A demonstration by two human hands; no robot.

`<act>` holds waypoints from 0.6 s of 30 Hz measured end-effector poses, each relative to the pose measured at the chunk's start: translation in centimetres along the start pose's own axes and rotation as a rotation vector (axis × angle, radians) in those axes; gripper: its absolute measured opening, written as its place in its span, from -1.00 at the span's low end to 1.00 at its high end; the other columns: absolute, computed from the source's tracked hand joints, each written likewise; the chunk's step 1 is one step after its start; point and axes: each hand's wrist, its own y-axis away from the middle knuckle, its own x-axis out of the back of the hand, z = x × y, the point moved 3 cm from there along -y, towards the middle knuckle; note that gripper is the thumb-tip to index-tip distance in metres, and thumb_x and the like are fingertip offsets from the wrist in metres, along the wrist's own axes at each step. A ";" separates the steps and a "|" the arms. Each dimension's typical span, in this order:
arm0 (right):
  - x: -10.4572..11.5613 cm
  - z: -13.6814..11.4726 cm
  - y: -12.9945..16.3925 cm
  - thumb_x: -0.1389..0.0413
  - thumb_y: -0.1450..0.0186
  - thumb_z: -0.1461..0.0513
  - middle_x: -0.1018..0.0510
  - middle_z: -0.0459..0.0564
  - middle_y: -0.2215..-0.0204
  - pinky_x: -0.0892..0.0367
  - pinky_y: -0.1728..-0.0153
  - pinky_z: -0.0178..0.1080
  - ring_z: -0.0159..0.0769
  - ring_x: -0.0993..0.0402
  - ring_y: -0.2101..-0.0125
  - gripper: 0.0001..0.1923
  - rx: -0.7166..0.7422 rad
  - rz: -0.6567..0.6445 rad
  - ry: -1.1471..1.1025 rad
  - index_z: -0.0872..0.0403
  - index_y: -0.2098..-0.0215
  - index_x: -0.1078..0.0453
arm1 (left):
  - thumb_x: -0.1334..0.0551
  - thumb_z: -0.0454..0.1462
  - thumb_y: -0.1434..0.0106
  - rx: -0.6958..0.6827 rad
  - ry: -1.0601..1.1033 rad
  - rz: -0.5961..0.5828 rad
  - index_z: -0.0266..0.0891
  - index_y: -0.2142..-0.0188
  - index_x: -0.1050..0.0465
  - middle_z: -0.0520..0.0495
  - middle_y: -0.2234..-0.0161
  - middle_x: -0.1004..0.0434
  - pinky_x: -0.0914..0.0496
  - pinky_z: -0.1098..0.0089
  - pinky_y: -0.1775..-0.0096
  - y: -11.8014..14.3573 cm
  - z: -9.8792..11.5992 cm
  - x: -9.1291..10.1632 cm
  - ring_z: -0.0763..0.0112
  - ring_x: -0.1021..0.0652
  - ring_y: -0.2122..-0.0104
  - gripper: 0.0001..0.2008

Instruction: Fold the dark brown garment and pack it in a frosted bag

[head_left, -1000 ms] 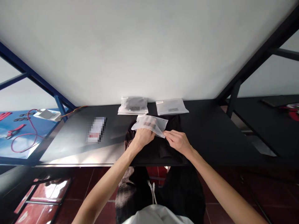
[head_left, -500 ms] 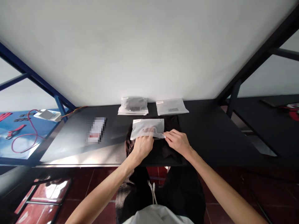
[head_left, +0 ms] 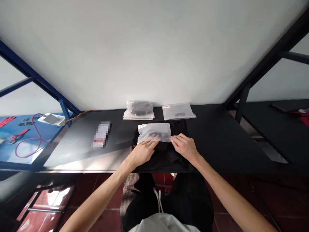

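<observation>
Head view: both hands are working at the near edge of a frosted plastic pouch [head_left: 154, 132]. The left hand [head_left: 142, 152] is lying with its fingertips [head_left: 154, 139] pressing on the pouch's lower left edge, fingers extended and flat rather than curled; it is touching the pouch, and whether it is actually pinching it I cannot tell. The right hand [head_left: 184, 147] is pinching the pouch's lower right corner between thumb and forefinger, the other fingers loosely bent behind.

The pouch is lying flat, its long side running left to right, on top of a folded black garment [head_left: 169, 154] that is spreading toward the person from under it. A small label is showing at the pouch's far left corner, and something dark is showing dimly through the plastic.

Garment and pouch are resting on a black table [head_left: 212, 138], near its front edge. Farther back, against the white wall [head_left: 154, 51], a filled pouch stack [head_left: 139, 110] is sitting to the left and a flat pouch [head_left: 178, 111] just beside it to the right, both apart from the one in hand. A blurred-out card [head_left: 101, 134] is lying on the table well to the left. Beyond the blue frame [head_left: 36, 79], a red cable [head_left: 29, 138] is looping over a blue surface.
</observation>
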 end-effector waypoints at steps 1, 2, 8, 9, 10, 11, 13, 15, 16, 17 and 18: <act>0.0 0.0 0.0 -0.10 -0.40 0.39 -0.72 -0.07 0.34 -0.29 0.48 -0.26 -0.29 -0.50 0.39 -0.75 -0.005 0.003 0.006 -0.02 0.23 -0.58 | -0.10 -0.49 -0.29 -0.003 0.005 -0.002 -0.15 -0.43 -0.18 -0.16 -0.28 -0.50 -0.50 0.18 -0.21 0.0 0.1 0.2 0.19 -0.56 -0.22 -0.28; 0.0 0.0 -0.1 -0.10 -0.40 0.39 -0.72 -0.07 0.34 -0.28 0.48 -0.26 -0.30 -0.50 0.39 -0.75 -0.010 0.004 0.011 -0.02 0.22 -0.58 | -0.09 -0.50 -0.29 -0.001 0.006 -0.003 -0.16 -0.42 -0.19 -0.17 -0.28 -0.49 -0.50 0.17 -0.22 0.0 0.4 0.4 0.19 -0.55 -0.23 -0.29; 0.1 0.0 -0.1 -0.11 -0.40 0.40 -0.71 -0.09 0.33 -0.26 0.50 -0.25 -0.31 -0.47 0.39 -0.77 -0.023 -0.007 0.031 -0.01 0.26 -0.56 | -0.07 -0.53 -0.26 -0.027 0.009 0.003 -0.17 -0.44 -0.13 -0.18 -0.40 -0.31 -0.41 0.07 -0.32 2.3 3.2 0.1 0.16 -0.35 -0.39 -0.24; 0.1 0.0 -0.1 -0.11 -0.40 0.40 -0.71 -0.09 0.33 -0.25 0.51 -0.25 -0.31 -0.47 0.39 -0.77 -0.027 -0.006 0.033 -0.01 0.27 -0.55 | -0.07 -0.54 -0.26 -0.039 0.011 0.005 -0.17 -0.45 -0.11 -0.18 -0.40 -0.30 -0.39 0.06 -0.33 2.7 3.5 0.0 0.16 -0.31 -0.40 -0.23; 0.1 0.0 -0.2 -0.11 -0.40 0.41 -0.71 -0.09 0.34 -0.24 0.51 -0.25 -0.31 -0.47 0.39 -0.76 -0.033 -0.005 0.035 -0.01 0.28 -0.55 | -0.07 -0.54 -0.26 -0.055 0.010 0.006 -0.18 -0.45 -0.11 -0.18 -0.40 -0.30 -0.38 0.05 -0.35 3.2 3.8 -0.1 0.16 -0.29 -0.41 -0.23; 0.1 0.0 -0.2 -0.11 -0.40 0.41 -0.72 -0.09 0.34 -0.23 0.50 -0.26 -0.31 -0.47 0.39 -0.76 -0.039 -0.003 0.037 -0.01 0.29 -0.55 | -0.07 -0.54 -0.27 -0.071 0.008 0.009 -0.20 -0.45 -0.12 -0.19 -0.40 -0.31 -0.37 0.05 -0.35 3.6 3.9 -0.2 0.16 -0.29 -0.42 -0.24; 0.0 0.0 -0.2 -0.11 -0.40 0.41 -0.72 -0.09 0.34 -0.23 0.49 -0.27 -0.32 -0.48 0.39 -0.75 -0.051 -0.003 0.042 -0.01 0.29 -0.56 | -0.08 -0.53 -0.29 -0.105 0.007 0.016 -0.23 -0.44 -0.14 -0.20 -0.38 -0.34 -0.35 0.04 -0.37 4.2 4.2 -0.3 0.16 -0.28 -0.42 -0.27; -0.1 0.1 -0.2 -0.10 -0.40 0.40 -0.73 -0.09 0.34 -0.23 0.48 -0.28 -0.32 -0.49 0.39 -0.74 -0.069 -0.013 0.049 -0.01 0.30 -0.57 | -0.08 -0.53 -0.31 -0.134 0.012 0.019 -0.25 -0.44 -0.14 -0.21 -0.37 -0.36 -0.33 0.04 -0.37 4.6 4.5 -0.3 0.17 -0.27 -0.42 -0.29; -0.1 0.2 -0.1 -0.10 -0.41 0.40 -0.73 -0.09 0.33 -0.24 0.47 -0.29 -0.32 -0.50 0.38 -0.74 -0.081 -0.024 0.052 -0.01 0.30 -0.58 | -0.07 -0.53 -0.31 -0.147 0.015 0.012 -0.26 -0.44 -0.13 -0.21 -0.37 -0.36 -0.32 0.05 -0.38 4.7 4.7 -0.3 0.18 -0.26 -0.43 -0.29; -0.2 0.2 -0.1 -0.10 -0.41 0.39 -0.73 -0.08 0.33 -0.24 0.47 -0.29 -0.33 -0.51 0.37 -0.73 -0.096 -0.036 0.053 -0.01 0.30 -0.58 | -0.06 -0.53 -0.31 -0.159 0.015 0.000 -0.26 -0.45 -0.13 -0.20 -0.37 -0.35 -0.31 0.05 -0.38 4.8 5.0 -0.3 0.19 -0.25 -0.43 -0.29; -0.3 0.3 -0.1 -0.09 -0.42 0.39 -0.74 -0.08 0.33 -0.24 0.46 -0.30 -0.32 -0.52 0.37 -0.72 -0.111 -0.047 0.052 -0.01 0.31 -0.59 | -0.06 -0.53 -0.31 -0.167 0.014 -0.015 -0.25 -0.45 -0.12 -0.20 -0.38 -0.34 -0.30 0.06 -0.39 4.8 5.2 -0.3 0.21 -0.24 -0.43 -0.28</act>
